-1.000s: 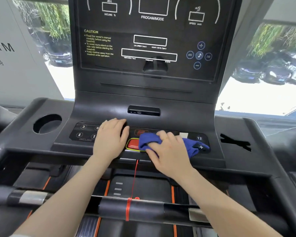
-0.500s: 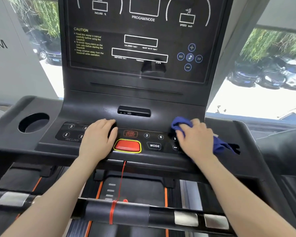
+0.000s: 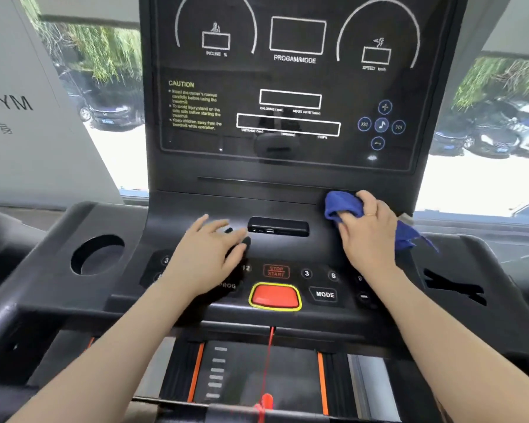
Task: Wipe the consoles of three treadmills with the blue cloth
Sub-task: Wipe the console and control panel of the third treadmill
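Gripping the bunched blue cloth [image 3: 344, 206], right hand [image 3: 368, 236] presses it on the sloped black console [image 3: 287, 206] just below the display panel [image 3: 290, 87], right of centre in frame, cloth tail trailing off right behind the wrist; a ring shows on one finger. Left hand [image 3: 206, 254] lies flat, fingers straight and relaxed, holding nothing, over the left button row, just left of the USB port block [image 3: 278, 228]. Red stop button [image 3: 275, 296] with yellow rim sits lower centre, MODE button [image 3: 325, 294] beside it, red safety cord [image 3: 268, 361] hanging below, cup holder [image 3: 97, 254] at left
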Action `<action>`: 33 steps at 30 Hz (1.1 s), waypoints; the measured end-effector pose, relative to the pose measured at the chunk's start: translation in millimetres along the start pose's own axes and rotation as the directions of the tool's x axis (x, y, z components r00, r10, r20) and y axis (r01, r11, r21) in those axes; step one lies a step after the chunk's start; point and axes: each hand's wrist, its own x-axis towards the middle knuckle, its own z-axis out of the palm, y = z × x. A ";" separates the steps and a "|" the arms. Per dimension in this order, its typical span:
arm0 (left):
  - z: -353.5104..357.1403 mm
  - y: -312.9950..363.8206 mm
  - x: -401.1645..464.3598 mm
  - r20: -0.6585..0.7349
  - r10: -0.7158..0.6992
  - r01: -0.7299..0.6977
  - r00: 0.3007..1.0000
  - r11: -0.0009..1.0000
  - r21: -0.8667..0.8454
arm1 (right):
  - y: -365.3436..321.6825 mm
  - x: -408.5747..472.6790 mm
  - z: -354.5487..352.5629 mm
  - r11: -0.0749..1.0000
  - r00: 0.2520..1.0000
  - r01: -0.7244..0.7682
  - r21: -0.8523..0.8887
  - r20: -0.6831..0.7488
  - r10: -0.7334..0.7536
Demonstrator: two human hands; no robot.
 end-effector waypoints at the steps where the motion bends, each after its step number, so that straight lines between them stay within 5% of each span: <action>1: -7.1 -8.5 3.8 -0.021 -0.062 0.060 0.998 0.994 -0.090 | -4.7 1.7 2.8 0.999 0.999 -0.036 0.023 -0.023 0.037; 6: -17.3 -66.1 17.0 -0.250 -0.444 0.318 0.861 0.851 -0.418 | -21.4 -2.7 6.3 0.987 0.988 -0.123 0.099 -0.082 0.132; 9: -10.5 -88.8 26.6 -0.108 -0.586 0.432 0.803 0.697 -0.572 | -42.7 6.2 7.3 0.992 0.995 -0.036 0.125 -0.084 0.047; 15: -2.5 -114.8 28.3 0.119 -0.632 0.463 0.766 0.415 -0.783 | -137.9 33.9 11.8 0.954 0.959 0.284 0.095 -0.005 -0.285; 20: -7.9 -129.8 30.9 0.137 -0.624 0.415 0.769 0.324 -0.850 | -237.6 42.3 27.7 0.905 0.900 0.414 0.096 0.105 -0.423; 24: -7.1 -142.3 31.9 0.189 -0.572 0.412 0.798 0.291 -0.863 | -246.5 49.9 29.4 0.901 0.901 0.421 0.099 0.065 -0.428; 29: 4.9 -149.8 37.6 0.162 -0.500 0.347 0.851 0.304 -0.887 | -184.5 53.3 6.0 0.993 0.988 0.053 0.105 -0.151 -0.037; 31: 8.1 -155.5 37.0 0.185 -0.493 0.350 0.850 0.268 -0.897 | -151.9 51.4 -4.7 0.969 0.958 -0.229 0.097 -0.153 0.242; 33: 12.5 -164.0 36.0 0.224 -0.487 0.356 0.845 0.198 -0.913 | -129.3 50.6 -9.2 0.930 0.920 -0.358 0.081 -0.136 0.366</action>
